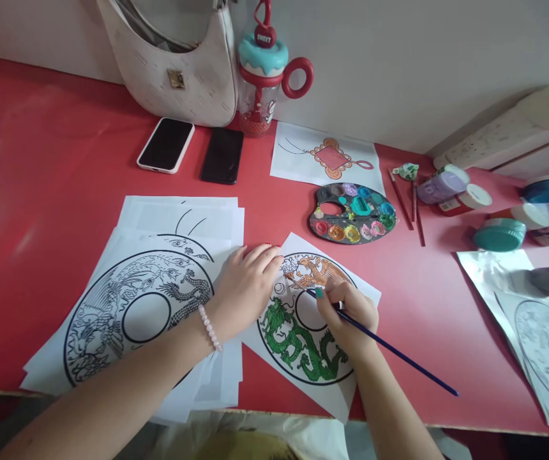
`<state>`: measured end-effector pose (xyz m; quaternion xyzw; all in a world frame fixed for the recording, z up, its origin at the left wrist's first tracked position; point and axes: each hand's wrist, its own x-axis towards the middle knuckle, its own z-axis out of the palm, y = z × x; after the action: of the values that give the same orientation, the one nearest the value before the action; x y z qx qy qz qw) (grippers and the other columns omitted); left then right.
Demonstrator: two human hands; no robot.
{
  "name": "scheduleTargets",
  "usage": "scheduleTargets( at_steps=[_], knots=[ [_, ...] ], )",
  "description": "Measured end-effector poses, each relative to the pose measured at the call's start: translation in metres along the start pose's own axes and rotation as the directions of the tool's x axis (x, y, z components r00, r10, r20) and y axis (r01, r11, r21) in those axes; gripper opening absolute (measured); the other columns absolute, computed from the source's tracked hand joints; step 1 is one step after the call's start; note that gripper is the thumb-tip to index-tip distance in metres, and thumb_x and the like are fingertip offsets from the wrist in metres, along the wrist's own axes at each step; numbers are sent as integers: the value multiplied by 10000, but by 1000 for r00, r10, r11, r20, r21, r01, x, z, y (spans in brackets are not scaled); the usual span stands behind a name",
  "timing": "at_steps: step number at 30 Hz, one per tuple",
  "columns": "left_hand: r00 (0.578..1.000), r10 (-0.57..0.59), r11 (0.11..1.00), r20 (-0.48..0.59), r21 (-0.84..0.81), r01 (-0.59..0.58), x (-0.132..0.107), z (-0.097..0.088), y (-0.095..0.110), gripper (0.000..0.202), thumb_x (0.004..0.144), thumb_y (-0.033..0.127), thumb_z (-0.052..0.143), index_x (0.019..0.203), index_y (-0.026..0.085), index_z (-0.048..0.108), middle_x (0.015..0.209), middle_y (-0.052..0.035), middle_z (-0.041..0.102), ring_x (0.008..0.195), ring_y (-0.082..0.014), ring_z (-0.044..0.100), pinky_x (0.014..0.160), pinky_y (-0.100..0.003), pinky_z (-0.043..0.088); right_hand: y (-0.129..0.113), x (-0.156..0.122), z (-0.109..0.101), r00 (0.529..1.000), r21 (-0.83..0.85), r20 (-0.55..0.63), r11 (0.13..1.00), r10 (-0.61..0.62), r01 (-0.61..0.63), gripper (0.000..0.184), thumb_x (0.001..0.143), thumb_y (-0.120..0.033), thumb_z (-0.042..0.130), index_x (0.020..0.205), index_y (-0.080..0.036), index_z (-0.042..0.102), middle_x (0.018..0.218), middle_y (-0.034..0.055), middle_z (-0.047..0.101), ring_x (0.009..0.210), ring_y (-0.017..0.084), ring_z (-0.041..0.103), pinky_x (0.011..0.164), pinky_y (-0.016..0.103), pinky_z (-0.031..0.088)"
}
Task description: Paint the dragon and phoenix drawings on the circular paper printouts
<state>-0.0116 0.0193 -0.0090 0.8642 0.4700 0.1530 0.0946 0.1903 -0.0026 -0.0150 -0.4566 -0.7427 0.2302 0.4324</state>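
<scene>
My right hand (pixel 348 313) is closed around a paintbrush (pixel 399 354) with a dark blue handle. The brush tip touches the coloring sheet (pixel 298 377) near its top, beside an orange-painted phoenix (pixel 316 271). A green-painted dragon (pixel 298 342) fills the lower part of the ring design. Fingers stretched out, my left hand (pixel 248 287) lies flat at the sheet's upper left edge, a pink bead bracelet (pixel 210 328) on its wrist. Under my left forearm is a stack of uncolored printed sheets (pixel 145 281).
A paint palette (pixel 360 206) sits beyond the sheet, below a knot drawing (pixel 293 153). Brushes (pixel 401 201) and several paint jars (pixel 499 234) stand right, above more sheets (pixel 533 358). Two phones (pixel 166 145), a handbag (pixel 183 89) and a tumbler (pixel 260 96) are at the back.
</scene>
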Motion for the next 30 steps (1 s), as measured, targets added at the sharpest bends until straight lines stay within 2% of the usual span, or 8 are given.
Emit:
scheduleTargets(
  at_steps=[3,8,15,24,30],
  knots=[
    [1000,2,1000,-2,1,-2,0,-1,0,330,907,105,401,1217,137,512,1329,-90,554,1238,-225,473,1010,-439,378,2,0,1,1000,-32,10,999,-3,3,324,807,-40,552,670,-217,319,612,-58,366,534,83,350,508,229,285],
    [1000,3,1000,-5,17,-3,0,0,0,334,910,109,402,1225,138,510,1330,-83,555,1237,-218,472,1013,-424,373,0,1,2,1000,-42,-27,999,-8,7,328,810,-36,537,664,-216,305,598,-65,338,520,80,330,503,228,276],
    [1000,2,1000,-15,8,-2,1,-1,0,317,916,122,404,1208,144,525,1314,-90,566,1224,-216,486,1003,-428,384,-1,3,2,999,-28,20,999,-39,40,331,809,-36,538,665,-218,302,604,-60,353,525,84,335,506,235,281],
    [1000,-2,1000,8,9,2,1,-2,1,307,937,142,399,1222,148,513,1324,-94,553,1246,-215,468,1019,-423,369,-1,2,2,999,-42,9,998,-38,38,320,811,-47,539,662,-221,315,607,-54,376,529,91,360,504,233,299],
    [1000,-2,1000,13,12,2,1,-2,1,316,923,125,406,1218,143,516,1326,-97,553,1244,-221,471,1024,-427,363,1,1,2,999,-55,-25,998,-21,20,328,795,-27,542,664,-218,310,614,-59,349,533,88,328,507,233,276]
  ],
)
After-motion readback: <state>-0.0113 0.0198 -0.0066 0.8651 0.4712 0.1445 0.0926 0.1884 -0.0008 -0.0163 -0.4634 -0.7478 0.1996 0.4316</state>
